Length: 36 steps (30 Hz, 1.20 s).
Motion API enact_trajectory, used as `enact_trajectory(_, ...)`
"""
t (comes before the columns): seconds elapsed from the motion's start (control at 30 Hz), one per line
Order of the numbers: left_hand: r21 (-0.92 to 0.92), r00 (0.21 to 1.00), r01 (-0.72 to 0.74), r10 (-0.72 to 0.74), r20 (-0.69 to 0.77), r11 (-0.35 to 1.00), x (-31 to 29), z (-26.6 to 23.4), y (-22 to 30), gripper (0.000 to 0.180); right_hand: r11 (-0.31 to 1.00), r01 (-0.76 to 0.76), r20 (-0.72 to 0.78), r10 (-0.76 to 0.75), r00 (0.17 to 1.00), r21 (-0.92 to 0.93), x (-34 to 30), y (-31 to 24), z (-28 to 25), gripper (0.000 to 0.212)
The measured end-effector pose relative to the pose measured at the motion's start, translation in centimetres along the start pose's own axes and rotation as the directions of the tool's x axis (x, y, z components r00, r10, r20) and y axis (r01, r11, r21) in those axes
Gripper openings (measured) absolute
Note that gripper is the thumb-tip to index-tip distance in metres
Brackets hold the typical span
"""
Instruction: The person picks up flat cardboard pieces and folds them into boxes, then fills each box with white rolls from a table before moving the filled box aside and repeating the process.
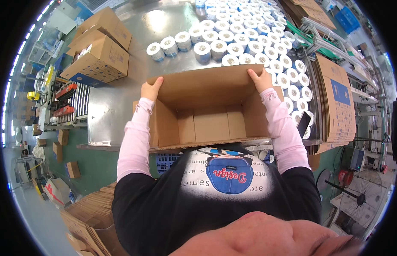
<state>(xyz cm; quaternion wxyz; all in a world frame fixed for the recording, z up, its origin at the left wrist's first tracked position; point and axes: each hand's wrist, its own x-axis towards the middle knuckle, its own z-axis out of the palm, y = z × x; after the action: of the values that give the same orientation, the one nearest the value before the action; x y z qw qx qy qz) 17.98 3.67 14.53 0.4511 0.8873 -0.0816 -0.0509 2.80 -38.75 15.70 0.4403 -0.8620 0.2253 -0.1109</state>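
Observation:
An open cardboard box [211, 123] rests on the metal table's near edge, right in front of me, with nothing inside it. Its far flap stands up, and my left hand [152, 88] grips that flap's left corner, thumb on the inner face. At the opposite corner, my right hand [260, 80] pinches the same flap, thumb inside and the other fingers mostly hidden behind the cardboard. Just beyond the box, many white-topped rolls in blue wrapping [219, 49] stand upright in rows.
Two filled cardboard boxes [98, 57] stand at the table's far left, beside a roller conveyor [81, 102]. Flattened cartons [337, 98] are stacked to the right. A dark phone-like slab [304, 123] leans by my right forearm. More folded cardboard [89, 213] lies behind me at left, and a fan [356, 196] stands at right.

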Motion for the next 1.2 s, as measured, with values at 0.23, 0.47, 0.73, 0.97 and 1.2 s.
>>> enact_trajectory(0.23, 0.479, 0.686, 0.426, -0.619, 0.382, 0.767, 5.7, 1.7, -3.0, 0.088, 0.76, 0.406, 0.025, -0.458, 0.889, -0.507, -2.4, -1.8, 2.3, 0.058)
enact_trajectory(0.47, 0.664, 0.561, -0.728, -0.406, 0.721, 0.172, 5.5, 16.9, 4.0, 0.038, 0.639, 0.616, 0.509, -0.379, 0.773, -0.46, -3.3, -1.3, 4.5, 0.01)
enact_trajectory(0.73, 0.745, 0.809, -0.491, -0.081, 0.582, 0.451, 9.0, 39.0, 12.9, 0.067, 0.855, 0.493, -0.156, -0.471, 0.868, 0.162, -1.3, 1.8, -1.0, 0.019)
enact_trajectory(0.97, 0.72, 0.732, -0.502, -0.209, 0.649, 0.479, 12.4, 39.6, 12.3, 0.058, 0.822, 0.099, 0.277, 0.073, 0.958, -0.561, 7.5, 19.1, -2.3, 0.049)
enact_trajectory(1.2, 0.317, 0.825, -0.009, -0.172, 0.538, 0.948, 16.9, 31.2, 7.9, 0.056, 0.653, 0.05, 0.147, 0.094, 0.985, -0.755, 7.1, 20.8, 3.3, 0.047)
